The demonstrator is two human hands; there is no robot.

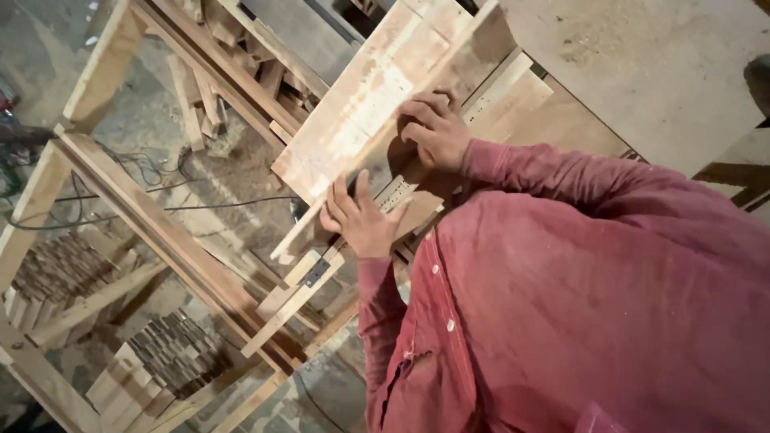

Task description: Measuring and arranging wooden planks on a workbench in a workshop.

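Workshop floor with cables, timber frames. Head view: left hand [362,221] lies flat, fingers spread, on folding rule [321,269] at board's [365,100] near edge; right hand [435,128] curls over the board, pinning it to bench [642,72]. Best kept flush, pressed firm.

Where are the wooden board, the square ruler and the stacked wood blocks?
wooden board [361,104], head view, middle of its pale face.
square ruler [314,273], head view, dark metal joint.
stacked wood blocks [176,353], head view, top of the pile.
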